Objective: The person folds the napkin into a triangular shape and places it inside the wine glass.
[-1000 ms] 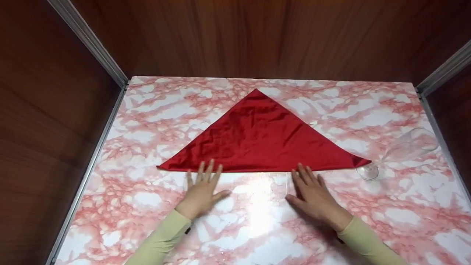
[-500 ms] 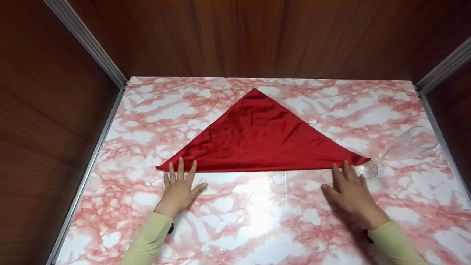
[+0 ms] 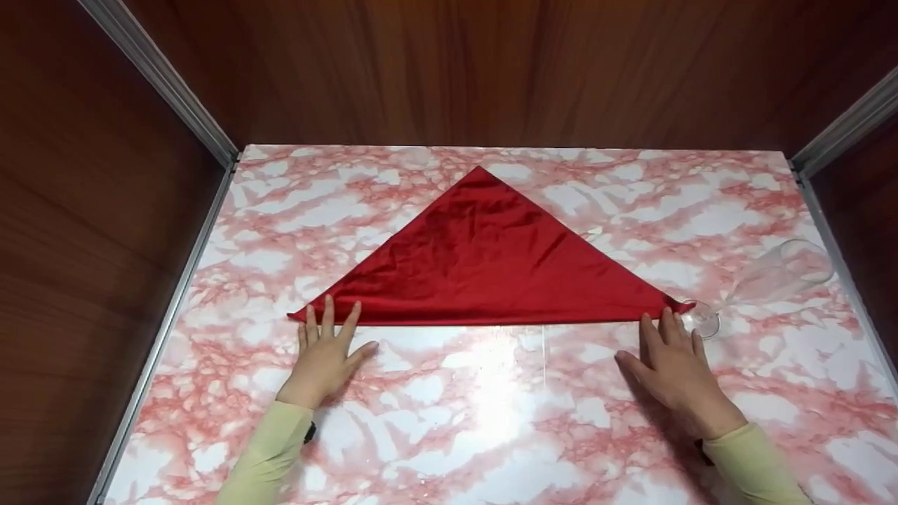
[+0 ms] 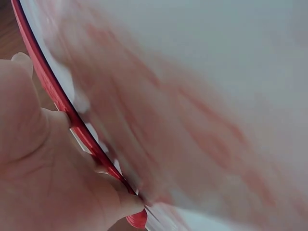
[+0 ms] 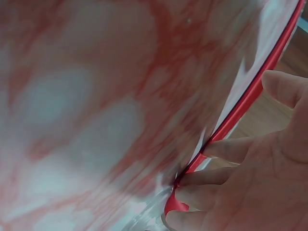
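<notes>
A red satin cloth (image 3: 484, 259), folded into a triangle, lies on the table with its peak pointing away and its long folded edge toward me. My left hand (image 3: 324, 361) spreads its fingers over the cloth's left corner, the fingertips resting on the red fabric. At the other end, the straight fingertips of my right hand (image 3: 680, 372) touch the long edge near the right corner. That corner tip overlaps the round foot of a clear stemmed glass (image 3: 779, 270). In the left wrist view the cloth's edge (image 4: 62, 98) runs past the fingertips; the right wrist view shows the same edge (image 5: 240, 108).
The glass lies on its side close to the right frame rail. Dark wood panels (image 3: 449, 70) stand at the back and both sides, with metal rails (image 3: 179, 280) along the edges. The table (image 3: 435, 449) has a red and white marbled top.
Both hands have slid outward along the folded edge, from nearer the middle toward the two corners. The cloth has shifted slightly left, and its right tip now lies over the glass's foot.
</notes>
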Demonstrator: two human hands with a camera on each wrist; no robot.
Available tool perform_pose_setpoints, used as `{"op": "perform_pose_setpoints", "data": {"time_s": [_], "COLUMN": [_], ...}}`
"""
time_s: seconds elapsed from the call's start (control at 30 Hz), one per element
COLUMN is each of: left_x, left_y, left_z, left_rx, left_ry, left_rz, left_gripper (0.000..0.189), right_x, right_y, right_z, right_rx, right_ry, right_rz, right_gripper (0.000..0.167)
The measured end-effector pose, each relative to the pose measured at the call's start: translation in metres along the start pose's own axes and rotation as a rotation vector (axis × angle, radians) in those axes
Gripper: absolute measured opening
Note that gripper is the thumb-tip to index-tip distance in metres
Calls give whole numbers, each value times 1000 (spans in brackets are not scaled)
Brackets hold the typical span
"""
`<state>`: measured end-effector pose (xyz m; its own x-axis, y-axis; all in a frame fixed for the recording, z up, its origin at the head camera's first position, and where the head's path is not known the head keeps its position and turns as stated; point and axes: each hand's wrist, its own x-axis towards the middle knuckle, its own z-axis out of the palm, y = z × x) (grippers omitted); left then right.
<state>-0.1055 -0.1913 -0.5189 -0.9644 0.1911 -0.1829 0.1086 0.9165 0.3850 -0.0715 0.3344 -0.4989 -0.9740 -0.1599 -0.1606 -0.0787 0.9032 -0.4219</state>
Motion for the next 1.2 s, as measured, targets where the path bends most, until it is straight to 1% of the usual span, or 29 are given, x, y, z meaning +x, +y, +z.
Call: {"op": "perform_pose_setpoints", "data": {"time_s": [0.27, 0.37, 0.47, 0.6, 0.73, 0.87, 1.0, 1.13, 1.2], "left_x": [1, 2, 3, 3, 3, 7, 20, 39, 50], "left_y": [-13, -15, -17, -18, -15, -5, 11, 31, 41], "left_z": [-5, -6, -6, -6, -5, -5, -5, -4, -4], "left_rx": [-10, 2, 26, 55, 92, 120, 152, 201, 227], "left_ry": [-15, -29, -32, -19, -8, 5, 3, -42, -76], "left_rz": [4, 6, 7, 5, 2, 26, 68, 113, 143], "left_gripper": [78, 79, 78, 76, 74, 72, 67, 64, 62], "right_x": [-3, -4, -4, -2, 0, 6, 18, 34, 42], "right_y": [-1, -2, -1, -1, -3, -10, -19, -29, -37], "right_z": [3, 4, 4, 3, 1, -1, 1, 8, 12], "right_rx": [2, -12, -23, -33, -41, -40, -41, -46, -49], "right_ry": [27, 44, 52, 50, 50, 65, 66, 47, 38], "right_rz": [-25, -34, -36, -33, -30, -28, -51, -79, -93], "right_gripper": [83, 80, 79, 79, 79, 78, 75, 74, 73]}}
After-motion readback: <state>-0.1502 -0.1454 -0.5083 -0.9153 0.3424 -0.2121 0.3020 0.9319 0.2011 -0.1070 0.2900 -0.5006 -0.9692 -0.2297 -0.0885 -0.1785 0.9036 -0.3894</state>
